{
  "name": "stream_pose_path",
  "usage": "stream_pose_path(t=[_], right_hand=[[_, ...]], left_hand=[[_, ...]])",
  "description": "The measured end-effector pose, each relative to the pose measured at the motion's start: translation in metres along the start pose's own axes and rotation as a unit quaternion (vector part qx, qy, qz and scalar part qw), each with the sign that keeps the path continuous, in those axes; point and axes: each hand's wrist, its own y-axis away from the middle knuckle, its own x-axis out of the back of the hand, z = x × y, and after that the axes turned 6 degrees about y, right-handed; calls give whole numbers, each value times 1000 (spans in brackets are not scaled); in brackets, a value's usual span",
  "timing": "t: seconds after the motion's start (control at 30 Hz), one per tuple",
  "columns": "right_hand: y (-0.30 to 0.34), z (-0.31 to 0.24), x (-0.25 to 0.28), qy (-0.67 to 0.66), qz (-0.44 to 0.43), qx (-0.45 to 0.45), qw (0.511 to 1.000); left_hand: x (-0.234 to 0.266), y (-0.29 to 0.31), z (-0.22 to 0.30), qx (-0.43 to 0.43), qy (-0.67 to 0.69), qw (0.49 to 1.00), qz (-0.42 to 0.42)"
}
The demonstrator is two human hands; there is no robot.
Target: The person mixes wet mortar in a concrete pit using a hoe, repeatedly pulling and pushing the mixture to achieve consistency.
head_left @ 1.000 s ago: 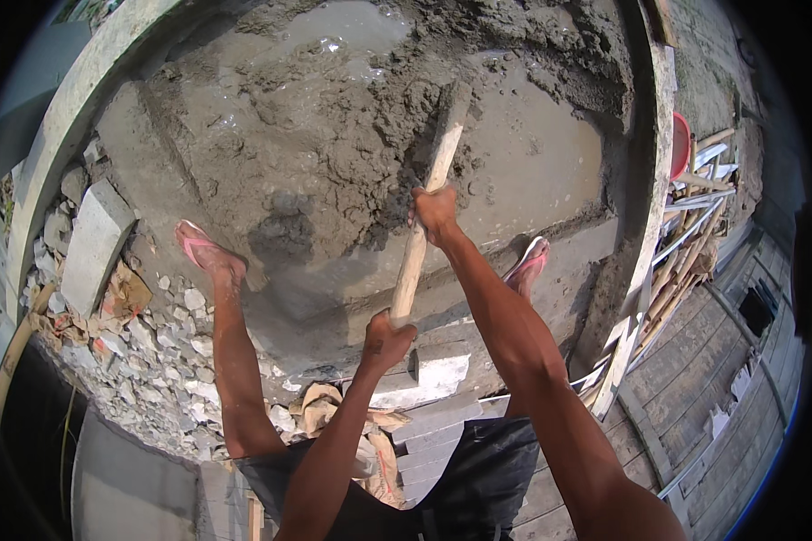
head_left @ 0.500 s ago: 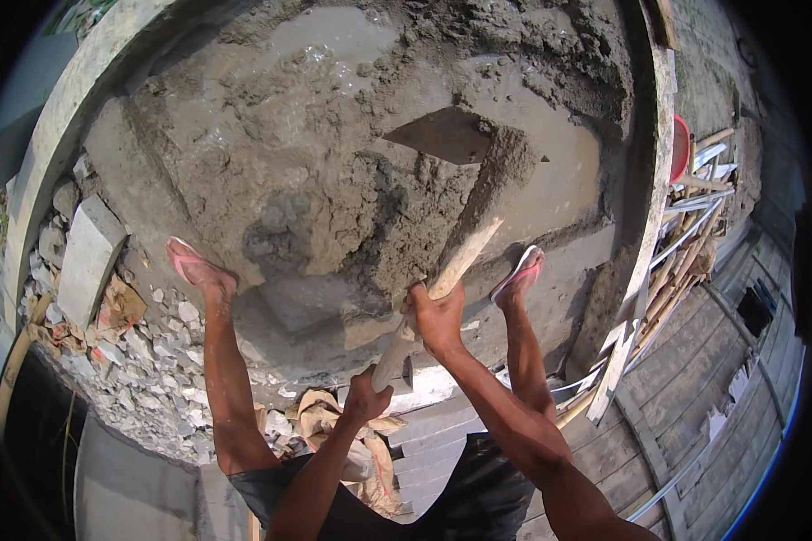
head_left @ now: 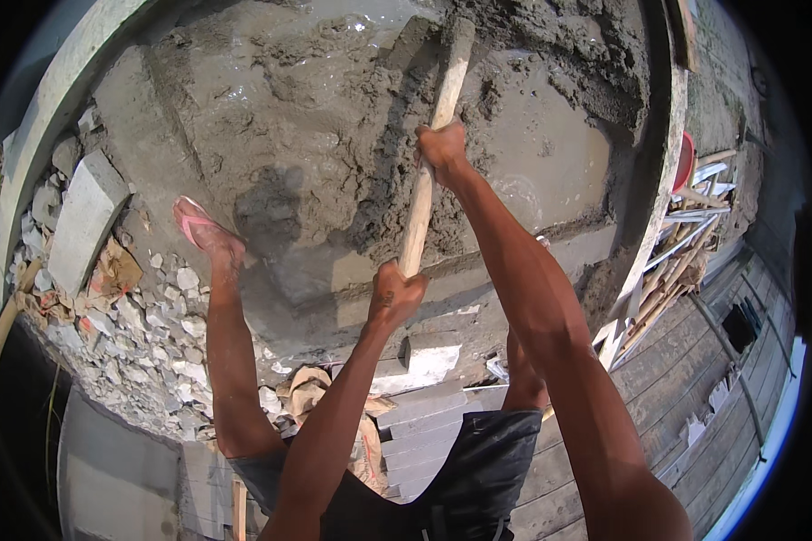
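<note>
Both my hands are wrapped around the wooden handle of a hoe (head_left: 420,212). My left hand (head_left: 398,294) closes on the near end of the handle. Farther up the shaft, my right hand (head_left: 443,153) has its fingers round it. The hoe points away from me over wet grey mortar (head_left: 307,117), its far end coated in the same mix. Its blade lies at the top of the view, hard to tell apart from the mortar. Watery mix (head_left: 546,135) pools to the right of the handle.
A board (head_left: 672,144) edges the mix on the right, and a pale curved-looking edge (head_left: 41,135) on the left. Broken rubble (head_left: 144,347) and a concrete block (head_left: 87,221) lie left of my sandalled foot (head_left: 206,225). Sticks (head_left: 672,275) and a red container (head_left: 685,162) are at right.
The hoe has swung away from me, its head moving from mid-mix toward the top. Both hands have moved forward with it, the right one farther. My right foot is now mostly hidden behind my arm.
</note>
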Motion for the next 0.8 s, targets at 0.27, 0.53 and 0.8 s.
stream_pose_path(t=[0.27,0.53,0.8], right_hand=[[221,124,-14,-173,25,-29,984],[226,122,122,-214,37,-53,975],[-72,64,317,-252,179,-10,951]], left_hand=[[35,137,-166,32,-126,991,-20],[-51,119,-155,-37,-155,981,-111],[-215,-59,89,-108,-232,954,-155]])
